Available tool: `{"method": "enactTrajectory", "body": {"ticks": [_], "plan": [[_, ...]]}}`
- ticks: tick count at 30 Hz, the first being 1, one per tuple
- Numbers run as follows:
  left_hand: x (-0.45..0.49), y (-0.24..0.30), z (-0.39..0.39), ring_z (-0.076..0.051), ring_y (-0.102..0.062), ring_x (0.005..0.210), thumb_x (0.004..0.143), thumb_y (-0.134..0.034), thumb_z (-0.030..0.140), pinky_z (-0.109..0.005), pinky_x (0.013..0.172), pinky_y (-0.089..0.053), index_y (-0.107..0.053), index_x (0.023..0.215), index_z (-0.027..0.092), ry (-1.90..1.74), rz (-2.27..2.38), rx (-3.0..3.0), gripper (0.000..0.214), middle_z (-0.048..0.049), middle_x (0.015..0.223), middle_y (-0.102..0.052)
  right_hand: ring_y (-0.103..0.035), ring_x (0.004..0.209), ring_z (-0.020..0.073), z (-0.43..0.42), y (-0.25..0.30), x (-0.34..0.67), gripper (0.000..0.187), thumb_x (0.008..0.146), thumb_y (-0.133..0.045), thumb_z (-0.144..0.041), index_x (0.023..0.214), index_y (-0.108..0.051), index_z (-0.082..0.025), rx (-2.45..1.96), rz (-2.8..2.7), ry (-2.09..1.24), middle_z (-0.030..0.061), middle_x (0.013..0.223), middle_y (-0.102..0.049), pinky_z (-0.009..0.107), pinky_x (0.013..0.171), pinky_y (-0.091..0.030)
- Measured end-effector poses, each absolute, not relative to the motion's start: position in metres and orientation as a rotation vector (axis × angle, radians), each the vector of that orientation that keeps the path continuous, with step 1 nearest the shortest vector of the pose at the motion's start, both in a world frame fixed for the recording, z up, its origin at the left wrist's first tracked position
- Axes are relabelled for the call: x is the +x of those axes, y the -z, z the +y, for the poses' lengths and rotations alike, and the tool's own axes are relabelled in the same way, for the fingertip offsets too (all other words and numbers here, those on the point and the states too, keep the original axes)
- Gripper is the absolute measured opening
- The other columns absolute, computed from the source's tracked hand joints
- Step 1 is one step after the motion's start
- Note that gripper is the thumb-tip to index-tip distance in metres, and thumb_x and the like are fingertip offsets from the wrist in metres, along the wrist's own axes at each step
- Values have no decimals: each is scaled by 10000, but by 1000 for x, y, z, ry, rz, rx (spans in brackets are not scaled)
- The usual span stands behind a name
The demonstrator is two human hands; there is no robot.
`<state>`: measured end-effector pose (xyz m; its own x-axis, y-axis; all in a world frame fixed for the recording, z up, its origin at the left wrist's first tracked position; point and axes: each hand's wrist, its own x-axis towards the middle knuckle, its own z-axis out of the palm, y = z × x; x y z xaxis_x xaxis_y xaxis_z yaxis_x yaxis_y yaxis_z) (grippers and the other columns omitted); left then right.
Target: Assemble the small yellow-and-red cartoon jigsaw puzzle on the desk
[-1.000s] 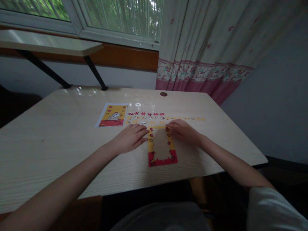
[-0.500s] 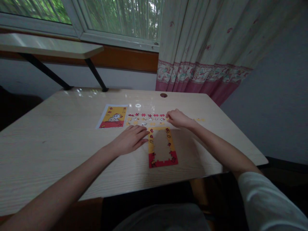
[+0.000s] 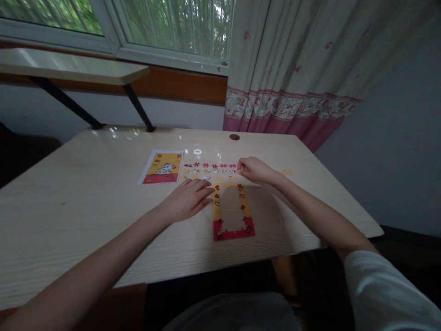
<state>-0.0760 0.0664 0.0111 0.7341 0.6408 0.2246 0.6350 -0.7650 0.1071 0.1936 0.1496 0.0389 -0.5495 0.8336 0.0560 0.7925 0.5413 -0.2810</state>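
Observation:
My left hand lies with fingers spread on the table, its fingertips touching the left edge of a yellow-and-red puzzle frame whose middle shows bare wood. Beyond it, loose jigsaw pieces sit in rows: red pieces at the back, white and yellow pieces nearer. At the right end of these rows my right hand pinches a small yellowish puzzle piece, mostly covered by the fingers. Several yellow pieces lie to the right of that hand.
A printed reference picture of a white animal lies left of the rows. The wooden table has a round cable hole at its back edge. A raised shelf stands back left; a curtain hangs behind.
My right hand stays at the right end of the rows with only a slight shift of the fingers. The left hand and the puzzle frame have not visibly moved.

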Motion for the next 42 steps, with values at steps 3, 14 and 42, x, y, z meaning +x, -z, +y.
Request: {"method": "enactTrajectory", "body": {"ticks": [3, 14, 42], "plan": [[-72, -14, 65, -251, -542, 1025, 953, -378, 344, -405, 850, -437, -609, 1115, 172, -475, 1077, 2840, 331, -114, 1117, -601, -627, 765, 139, 127, -37, 191, 152, 834, -562, -206, 942, -663, -173, -1265, -2398, -544, 31, 831, -700, 239, 703, -436], [-47, -21, 56, -167, -586, 800, 895, -481, 304, -327, 746, -479, -639, 835, 176, -913, 1075, 2331, 212, -50, 830, -672, -669, 722, 139, 76, -4, 157, 254, 803, -627, -429, 867, -623, -184, -1017, -1923, -993, 38, 820, -704, 263, 634, -518], [-64, -10, 72, -232, -503, 904, 832, -456, 144, -394, 829, -435, -670, 1048, 150, -632, 1205, 2731, 304, -97, 924, -588, -582, 753, 159, 96, 11, 169, 110, 752, -709, -259, 811, -656, -183, -1037, -2292, -280, 29, 791, -682, 305, 768, -380]]}}
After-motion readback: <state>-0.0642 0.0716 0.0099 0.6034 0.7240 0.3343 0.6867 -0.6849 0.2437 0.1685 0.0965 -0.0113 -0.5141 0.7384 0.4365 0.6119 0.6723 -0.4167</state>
